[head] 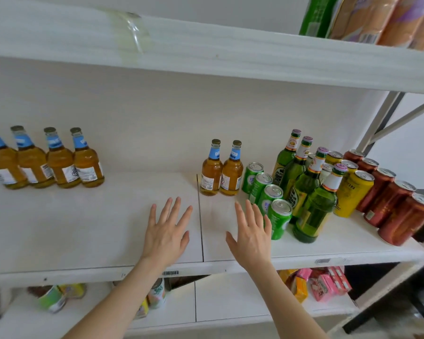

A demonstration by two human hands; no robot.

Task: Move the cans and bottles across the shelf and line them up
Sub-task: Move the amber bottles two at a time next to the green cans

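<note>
Both hands hover over the white shelf (83, 231) with fingers straight and spread, holding nothing. My left hand (167, 231) is over the shelf's middle. My right hand (251, 237) is just right of the seam, its fingers close beside the nearest green can (278, 220). Several amber bottles with blue neck labels (59, 161) stand in a row at the far left. Two more amber bottles (222, 168) stand behind my hands. To the right stand rows of green cans, green glass bottles (313, 211), yellow cans (353, 194) and red-brown cans (399, 214).
The shelf board above (206, 52) hangs low over the bottles and carries wrapped packs (377, 18) at the right. A lower shelf holds snack packs (323, 285) and cans (54, 298). Metal braces (387, 121) close the right end.
</note>
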